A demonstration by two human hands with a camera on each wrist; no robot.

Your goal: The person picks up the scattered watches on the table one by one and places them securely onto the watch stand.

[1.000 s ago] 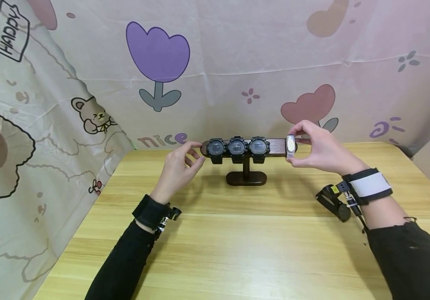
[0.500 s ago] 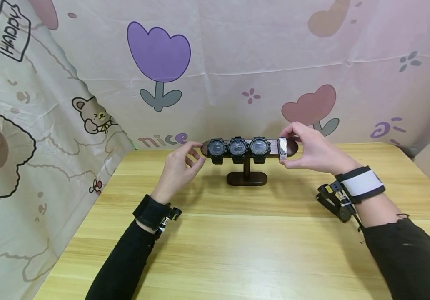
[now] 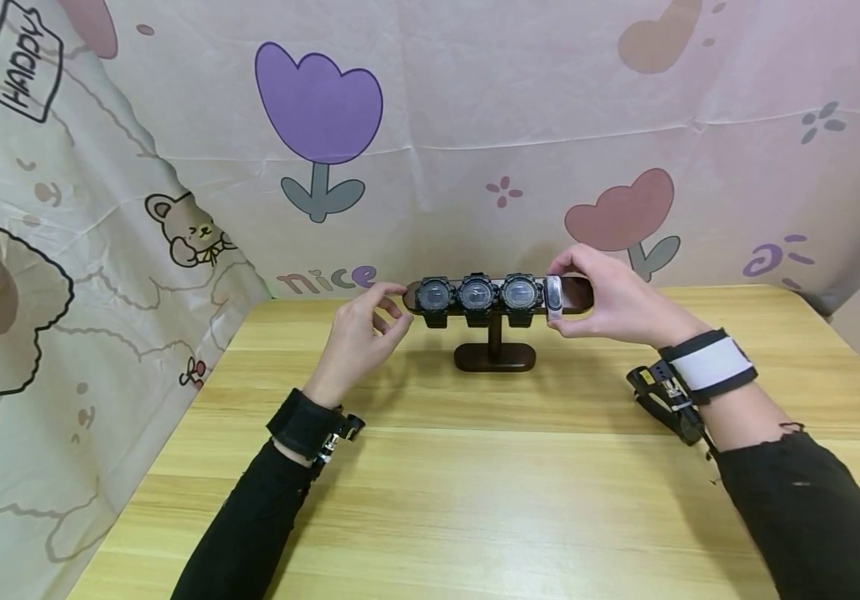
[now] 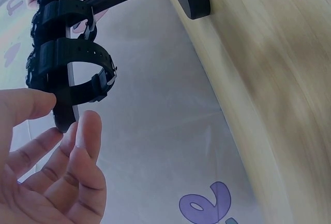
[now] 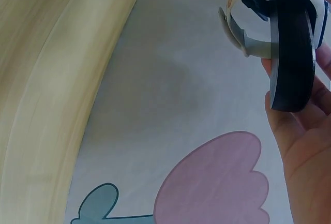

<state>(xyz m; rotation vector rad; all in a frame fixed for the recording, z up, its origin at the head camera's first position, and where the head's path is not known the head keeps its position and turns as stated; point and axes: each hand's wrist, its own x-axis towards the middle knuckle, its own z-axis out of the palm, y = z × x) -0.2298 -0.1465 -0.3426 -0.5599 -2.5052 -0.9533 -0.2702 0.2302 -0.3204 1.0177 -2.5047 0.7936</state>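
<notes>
A dark wooden watch stand (image 3: pixel 577 296) with a horizontal bar stands near the table's back edge. Three black watches (image 3: pixel 477 293) sit side by side on the bar. Just right of them, a white-strapped smart band (image 3: pixel 554 297) is looped round the bar, and my right hand (image 3: pixel 613 298) pinches it between thumb and fingers. The band's pale strap (image 5: pixel 257 48) hangs as a loop below the bar in the right wrist view. At the bar's left end, my left hand (image 3: pixel 355 337) grips the tip with thumb and fingers, beside the outermost watch (image 4: pixel 49 61).
The stand's oval base (image 3: pixel 495 358) rests on the light wooden table (image 3: pixel 467 500). A printed cloth (image 3: pixel 445 100) hangs close behind the stand and along the left side. Each wrist wears a strapped camera.
My right hand has slid the white band leftward along the bar, from the right end up to the black watches. My left hand has stayed at the left end.
</notes>
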